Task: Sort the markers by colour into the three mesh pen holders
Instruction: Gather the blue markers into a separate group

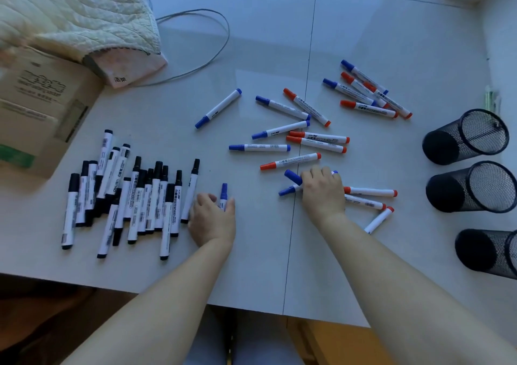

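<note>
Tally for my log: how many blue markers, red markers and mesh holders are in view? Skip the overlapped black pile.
Blue markers: 9 (one held in the left hand, two partly under the right hand)
Red markers: 10
Mesh holders: 3 (all on their sides, the nearest cut off by the frame edge)
Total: 22

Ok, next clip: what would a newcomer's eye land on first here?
Probably the black markers gathered in a dense bunch on the left of the white table, set against the red and blue markers scattered loose across the middle. Next, the hands: the left hand holds one blue marker, and the right hand grips more blue ones. Three mesh pen holders line the right edge.
</note>
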Available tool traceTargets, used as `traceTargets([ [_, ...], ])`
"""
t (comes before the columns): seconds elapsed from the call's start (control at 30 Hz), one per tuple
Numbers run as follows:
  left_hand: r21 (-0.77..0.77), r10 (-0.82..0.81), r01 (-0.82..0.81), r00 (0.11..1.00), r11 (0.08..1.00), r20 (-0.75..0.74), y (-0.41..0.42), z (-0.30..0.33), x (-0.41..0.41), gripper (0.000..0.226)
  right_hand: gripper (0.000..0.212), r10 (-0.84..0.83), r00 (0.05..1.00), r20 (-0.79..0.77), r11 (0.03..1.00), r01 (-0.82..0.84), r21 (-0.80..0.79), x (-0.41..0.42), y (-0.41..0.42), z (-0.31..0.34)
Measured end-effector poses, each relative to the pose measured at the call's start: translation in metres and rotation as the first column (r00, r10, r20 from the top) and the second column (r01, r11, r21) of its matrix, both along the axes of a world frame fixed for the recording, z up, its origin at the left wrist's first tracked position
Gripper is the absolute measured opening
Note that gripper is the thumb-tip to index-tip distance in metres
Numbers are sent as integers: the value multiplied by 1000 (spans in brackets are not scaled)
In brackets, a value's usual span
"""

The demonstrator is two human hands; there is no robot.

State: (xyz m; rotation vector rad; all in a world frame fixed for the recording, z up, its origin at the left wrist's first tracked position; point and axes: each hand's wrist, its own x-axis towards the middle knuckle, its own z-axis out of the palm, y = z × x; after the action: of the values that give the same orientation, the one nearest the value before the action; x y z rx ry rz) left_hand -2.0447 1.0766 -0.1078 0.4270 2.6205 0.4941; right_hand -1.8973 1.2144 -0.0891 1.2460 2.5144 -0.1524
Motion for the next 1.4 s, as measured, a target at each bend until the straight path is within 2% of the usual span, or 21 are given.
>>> traceTargets([
  [0.2,-33,-50,51,998,998,38,8,5,-3,27,26,105,994,-33,994,-106,-28,4,7,4],
  [0.37,197,-101,68,981,978,164,34,13,-13,23,12,62,983,-173,998,-57,32,11,17,17],
  [0.5,227,-304,285,951,931,49,67,21,-30,17,18,14,960,-279,996,12,92,10,33,28],
  [0.63,65,-563,574,816,817,-132,100,18,-44,26,19,-30,921,-389,983,97,153,8,51,30],
  [0.73,-24,-674,682,717,731,-181,119,14,-47,41,26,-158,903,-399,976,203,74,3,68,23],
  [0.87,-90,-772,771,609,630,-182,141,7,-48,49,25,-263,866,-426,962,269,-47,-8,80,21],
  [1.03,-86,-827,831,527,549,-196,166,-1,-49,43,20,-335,810,-482,942,295,-161,-23,97,20],
  [1.2,-111,-832,831,520,545,-193,171,-9,-61,39,17,-369,768,-523,929,295,-222,-41,113,16],
  [1.3,-128,-850,844,499,521,-170,170,-7,-62,33,12,-345,789,-509,938,277,-208,-47,117,15],
  [1.4,-104,-791,785,597,610,-133,167,-1,-69,21,14,-322,815,-481,946,262,-189,-56,121,14],
])
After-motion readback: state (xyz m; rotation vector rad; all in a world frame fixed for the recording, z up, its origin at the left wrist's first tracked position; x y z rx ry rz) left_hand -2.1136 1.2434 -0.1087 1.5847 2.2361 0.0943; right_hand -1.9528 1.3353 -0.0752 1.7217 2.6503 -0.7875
